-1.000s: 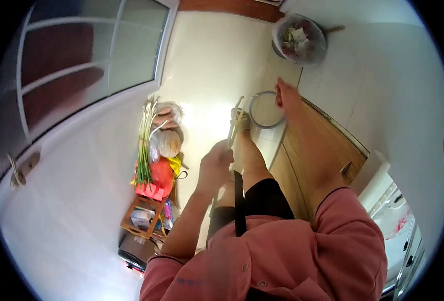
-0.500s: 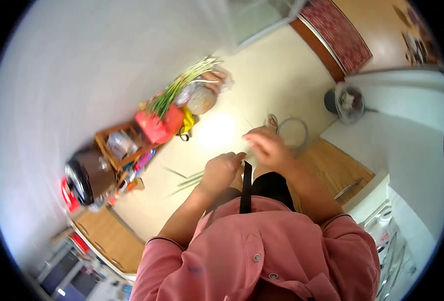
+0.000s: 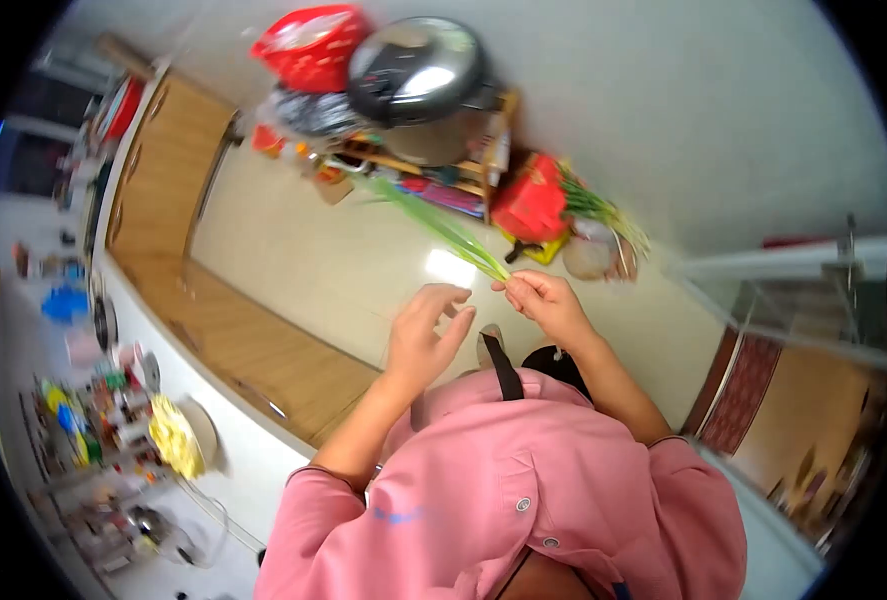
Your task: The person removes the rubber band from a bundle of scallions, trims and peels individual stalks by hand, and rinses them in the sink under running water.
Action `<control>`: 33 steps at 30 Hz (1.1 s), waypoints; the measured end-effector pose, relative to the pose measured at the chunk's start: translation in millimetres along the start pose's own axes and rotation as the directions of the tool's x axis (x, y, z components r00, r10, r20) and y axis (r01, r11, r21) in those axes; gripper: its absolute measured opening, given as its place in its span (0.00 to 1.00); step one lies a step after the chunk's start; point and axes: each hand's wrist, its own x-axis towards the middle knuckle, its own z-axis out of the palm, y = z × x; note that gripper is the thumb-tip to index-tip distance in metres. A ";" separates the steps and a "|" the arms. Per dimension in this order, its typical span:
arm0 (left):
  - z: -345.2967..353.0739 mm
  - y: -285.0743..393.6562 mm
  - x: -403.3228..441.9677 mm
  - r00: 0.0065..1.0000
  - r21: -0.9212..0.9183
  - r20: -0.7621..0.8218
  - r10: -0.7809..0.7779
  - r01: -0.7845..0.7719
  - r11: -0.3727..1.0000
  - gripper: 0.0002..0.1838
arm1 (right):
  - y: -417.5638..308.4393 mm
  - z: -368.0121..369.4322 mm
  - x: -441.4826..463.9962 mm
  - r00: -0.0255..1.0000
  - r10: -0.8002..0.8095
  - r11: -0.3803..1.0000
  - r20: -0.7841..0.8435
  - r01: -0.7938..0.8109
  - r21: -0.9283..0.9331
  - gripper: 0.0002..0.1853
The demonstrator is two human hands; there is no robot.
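Note:
My right hand (image 3: 547,308) pinches a few green onion stalks (image 3: 443,232) near their pale end, and the green leaves point up and to the left over the floor. Just left of it, my left hand (image 3: 427,335) is raised with thumb and fingers apart, holding nothing. A bunch of green onions (image 3: 593,205) lies by the wall beside a red bag (image 3: 533,200) and a clear plastic bag (image 3: 591,252).
A pressure cooker (image 3: 418,75) stands on a wooden rack (image 3: 498,150) beside a red basket (image 3: 308,50). Wooden cabinets (image 3: 253,330) and a white counter (image 3: 253,430) with a bowl of yellow food (image 3: 185,436) run along the left. A glass door (image 3: 793,290) is at right.
The view has swung round toward the cabinets and counter. The stalks, earlier at my left hand, are now in my right hand, and my left hand has opened.

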 end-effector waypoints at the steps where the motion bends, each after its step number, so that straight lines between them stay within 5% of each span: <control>1: -11.9 -4.8 2.7 0.989 -0.058 -0.028 -0.146 0.144 0.988 0.13 | -10.9 16.6 16.4 0.999 0.019 1.000 0.049 -0.019 0.010 0.14; 5: -44.4 -39.3 21.6 0.879 -0.581 -0.223 -0.422 0.228 0.782 0.11 | -30.9 66.9 80.2 0.958 0.123 0.992 0.258 -0.117 -0.039 0.15; 9: -98.7 -75.7 42.3 0.779 -0.593 -0.272 -0.565 0.327 0.736 0.13 | -32.7 107.6 147.2 0.897 0.167 0.985 0.409 -0.135 -0.107 0.15; 15: -176.9 -88.7 72.2 0.560 -0.734 -0.475 -0.679 0.174 0.657 0.16 | -54.3 179.9 249.7 0.808 0.244 0.969 0.537 -0.216 -0.116 0.14; 22: -262.0 -112.9 79.0 0.375 -0.706 -0.648 -0.663 0.031 0.707 0.17 | -64.0 284.9 326.0 0.647 0.283 0.953 0.708 -0.273 -0.132 0.13; 26: -313.0 -147.5 71.6 0.140 -0.550 -0.808 -0.573 0.174 0.817 0.12 | -53.1 361.7 364.2 0.632 0.259 0.965 0.730 -0.206 -0.164 0.11; 28: -343.1 -180.2 60.7 0.146 -0.506 -0.839 -0.524 0.146 0.850 0.10 | -49.7 405.6 385.9 0.670 0.234 0.971 0.704 -0.189 -0.143 0.11; 33: -439.7 -225.2 58.1 0.328 -0.094 -0.915 -0.235 0.394 0.914 0.08 | -52.2 512.7 439.9 0.681 0.170 0.985 0.713 -0.101 -0.139 0.08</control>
